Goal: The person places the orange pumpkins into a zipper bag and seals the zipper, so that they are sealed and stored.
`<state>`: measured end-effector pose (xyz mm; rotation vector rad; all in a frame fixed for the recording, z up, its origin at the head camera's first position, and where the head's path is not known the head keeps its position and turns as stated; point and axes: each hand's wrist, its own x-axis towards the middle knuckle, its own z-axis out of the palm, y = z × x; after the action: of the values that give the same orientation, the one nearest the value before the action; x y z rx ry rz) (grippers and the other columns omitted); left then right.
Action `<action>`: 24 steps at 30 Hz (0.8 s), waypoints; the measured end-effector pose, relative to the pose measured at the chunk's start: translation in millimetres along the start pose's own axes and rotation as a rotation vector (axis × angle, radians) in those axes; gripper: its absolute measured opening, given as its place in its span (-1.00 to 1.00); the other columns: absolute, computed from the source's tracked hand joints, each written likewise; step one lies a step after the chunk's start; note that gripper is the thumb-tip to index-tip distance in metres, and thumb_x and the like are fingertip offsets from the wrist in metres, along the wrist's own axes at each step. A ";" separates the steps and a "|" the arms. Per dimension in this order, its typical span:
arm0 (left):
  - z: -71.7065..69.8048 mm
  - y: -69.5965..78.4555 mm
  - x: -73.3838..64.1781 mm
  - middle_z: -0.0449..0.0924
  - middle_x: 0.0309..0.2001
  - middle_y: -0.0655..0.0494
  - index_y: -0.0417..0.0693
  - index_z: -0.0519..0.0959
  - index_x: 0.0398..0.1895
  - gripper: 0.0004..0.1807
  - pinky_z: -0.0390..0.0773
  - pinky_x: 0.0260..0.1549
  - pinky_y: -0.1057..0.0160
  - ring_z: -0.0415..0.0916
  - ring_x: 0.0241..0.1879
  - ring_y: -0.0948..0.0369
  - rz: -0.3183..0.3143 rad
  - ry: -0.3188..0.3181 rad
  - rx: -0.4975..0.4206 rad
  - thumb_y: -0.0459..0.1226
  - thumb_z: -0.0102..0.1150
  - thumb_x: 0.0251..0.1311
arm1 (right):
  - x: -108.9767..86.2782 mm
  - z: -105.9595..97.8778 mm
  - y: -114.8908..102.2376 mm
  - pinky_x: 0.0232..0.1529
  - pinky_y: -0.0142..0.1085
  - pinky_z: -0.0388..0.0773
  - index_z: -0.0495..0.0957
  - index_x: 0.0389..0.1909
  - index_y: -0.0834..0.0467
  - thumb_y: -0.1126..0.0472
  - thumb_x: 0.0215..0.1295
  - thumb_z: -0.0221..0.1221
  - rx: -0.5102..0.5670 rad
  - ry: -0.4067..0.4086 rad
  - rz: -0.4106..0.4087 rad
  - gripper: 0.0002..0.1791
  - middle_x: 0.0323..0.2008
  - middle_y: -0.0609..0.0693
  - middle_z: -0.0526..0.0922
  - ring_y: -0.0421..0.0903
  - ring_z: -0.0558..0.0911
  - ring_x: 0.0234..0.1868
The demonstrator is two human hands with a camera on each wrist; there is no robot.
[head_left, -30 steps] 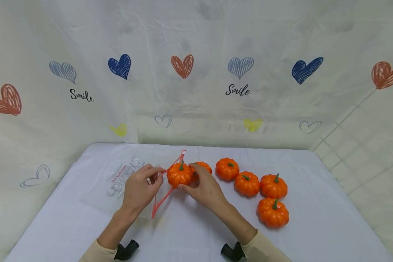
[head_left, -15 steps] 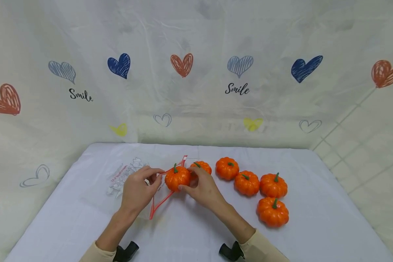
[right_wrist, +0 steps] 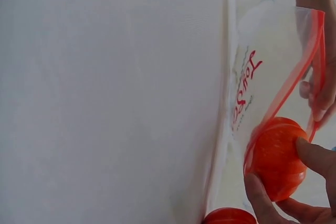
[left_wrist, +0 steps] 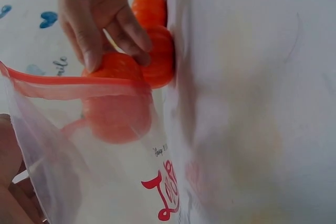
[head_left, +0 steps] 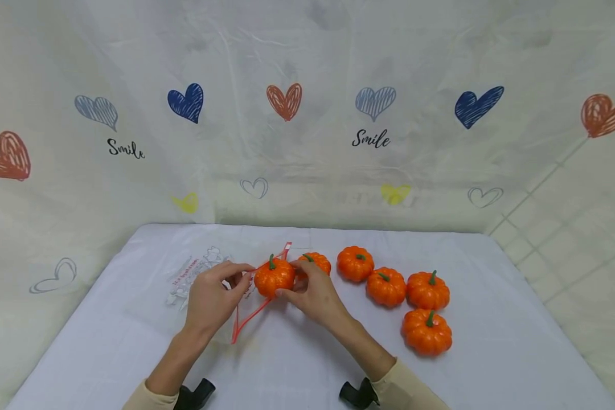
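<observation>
My right hand (head_left: 315, 293) grips a small orange pumpkin (head_left: 274, 278) with a green stem, thumb and fingers on its side. That pumpkin sits at the mouth of a clear zip bag (left_wrist: 58, 129) with a red rim, partly inside it as the left wrist view shows. My left hand (head_left: 212, 296) pinches the upper red edge of the bag between thumb and fingers, holding the mouth apart. The bag's printed body lies to the left, partly hidden behind the left hand. Just beyond the right hand's fingers is another pumpkin (head_left: 319, 261), partly covered.
Several more pumpkins stand to the right on the white-covered table (head_left: 502, 319), among them a back one (head_left: 356, 263) and a front one (head_left: 427, 332). Behind the table hangs a pale curtain (head_left: 318, 171) printed with hearts.
The right hand has moved the pumpkin slightly left and down, into the bag's mouth. The left hand keeps its pinch on the rim and has shifted slightly left.
</observation>
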<state>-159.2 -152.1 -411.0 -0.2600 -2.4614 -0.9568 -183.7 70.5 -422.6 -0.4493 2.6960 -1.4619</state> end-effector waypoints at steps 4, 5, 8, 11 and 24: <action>-1.4 0.1 0.4 0.53 -0.54 0.27 0.07 0.83 -0.23 -0.91 0.56 -0.47 0.41 0.43 -0.50 0.32 -0.003 0.012 -0.004 -0.29 0.46 0.21 | 0.6 1.0 -1.5 -0.24 -0.44 0.65 0.51 0.34 0.15 0.12 0.18 0.53 0.001 0.003 -0.003 -0.29 0.15 0.04 0.66 -0.02 0.68 -0.16; -2.0 0.4 0.6 0.53 -0.54 0.27 0.07 0.83 -0.23 -0.91 0.56 -0.46 0.41 0.43 -0.50 0.32 -0.002 0.017 -0.005 -0.29 0.46 0.21 | 0.9 1.3 -1.8 -0.25 -0.45 0.64 0.51 0.34 0.15 0.11 0.18 0.52 -0.001 0.003 -0.001 -0.29 0.13 0.03 0.66 -0.02 0.67 -0.16; -2.5 0.8 0.7 0.54 -0.54 0.27 0.06 0.83 -0.23 -0.90 0.58 -0.45 0.41 0.45 -0.49 0.32 -0.002 0.031 -0.009 -0.29 0.47 0.21 | 1.7 2.1 -3.6 -0.29 -0.45 0.61 0.51 0.33 0.14 0.09 0.18 0.52 -0.009 0.004 0.007 -0.29 0.04 0.01 0.66 -0.03 0.63 -0.19; -2.4 1.7 0.3 0.54 -0.54 0.26 0.04 0.83 -0.22 -0.90 0.59 -0.44 0.42 0.46 -0.46 0.32 -0.010 0.034 -0.023 -0.30 0.47 0.21 | 2.3 3.0 -5.0 -0.28 -0.40 0.60 0.49 0.33 0.15 0.06 0.18 0.52 -0.037 0.006 0.011 -0.28 -0.03 0.03 0.64 -0.01 0.60 -0.20; 0.7 6.7 -1.1 0.56 -0.52 0.26 0.07 0.83 -0.20 -0.90 0.60 -0.42 0.42 0.49 -0.43 0.31 -0.018 0.015 -0.059 -0.27 0.47 0.23 | -0.1 8.4 -4.0 -0.16 -0.28 0.65 0.46 0.37 0.17 -0.04 0.11 0.56 -0.074 -0.047 0.063 -0.15 0.13 0.21 0.49 -0.06 0.52 -0.14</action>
<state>-156.2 -146.8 -408.1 -0.2500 -2.4282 -1.0370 -181.2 61.5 -423.9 -0.3924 2.7088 -1.3228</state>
